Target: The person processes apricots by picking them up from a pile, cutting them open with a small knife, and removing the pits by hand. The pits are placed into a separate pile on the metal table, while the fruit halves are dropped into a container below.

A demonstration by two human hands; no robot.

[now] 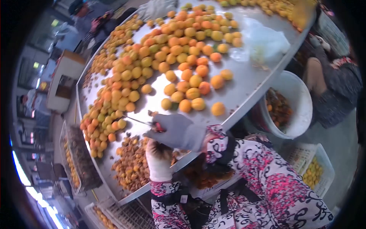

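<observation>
My right hand (177, 131), in a grey glove, is closed around the red handle of a thin-bladed metal tool (138, 121), which points left over the table. Just below it is my left hand (158, 160) in a whitish glove, its fingers curled and partly hidden by the right; whatever they hold does not show. Both hands are above the near edge of a metal table (259, 72). Whole apricots (194, 81) lie loose beyond them, beside a long apricot heap (131, 72). A pile of small brown-orange pieces, perhaps pits (131, 168), lies left of my left hand.
A clear plastic bag (265, 40) rests on the table's right part. To the right stands a white bucket (301, 103) with dark orange scraps, near a seated person (335, 87). Crates of fruit (324, 177) sit on the floor; other people are at the far left.
</observation>
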